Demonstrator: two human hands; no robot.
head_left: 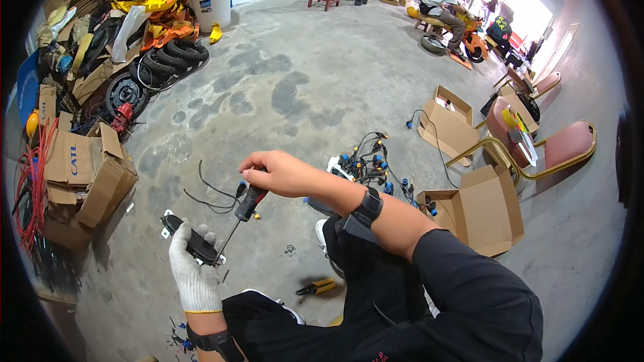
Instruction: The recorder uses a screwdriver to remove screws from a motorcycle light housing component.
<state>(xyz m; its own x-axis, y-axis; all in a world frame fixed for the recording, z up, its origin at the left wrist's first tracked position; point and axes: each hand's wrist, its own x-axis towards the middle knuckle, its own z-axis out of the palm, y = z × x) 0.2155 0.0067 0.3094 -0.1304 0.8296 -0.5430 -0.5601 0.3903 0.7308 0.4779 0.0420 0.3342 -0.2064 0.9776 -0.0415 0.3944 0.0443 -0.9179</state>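
Observation:
My left hand [192, 276], in a white knitted glove, is closed round a long black casing [198, 247] with small metal tabs at its ends. My bare right hand [284, 173] grips the black-and-red handle of a screwdriver [251, 202]. Its shaft slants down to the casing's near end, by the metal tab; whether the tip sits in a screw is too small to tell. Just beyond the casing, a thin black cable [213, 206] lies on the floor. A yellow-and-black hand tool like pliers [315, 287] lies near my feet.
Cables with blue and orange connectors [365, 164] lie heaped ahead to the right. Open cardboard boxes [486, 211] and pink chairs [567, 144] stand at right. Tyres [157, 64] and a torn carton [87, 167] line the left. A person [441, 0] sits far off beside an orange vehicle.

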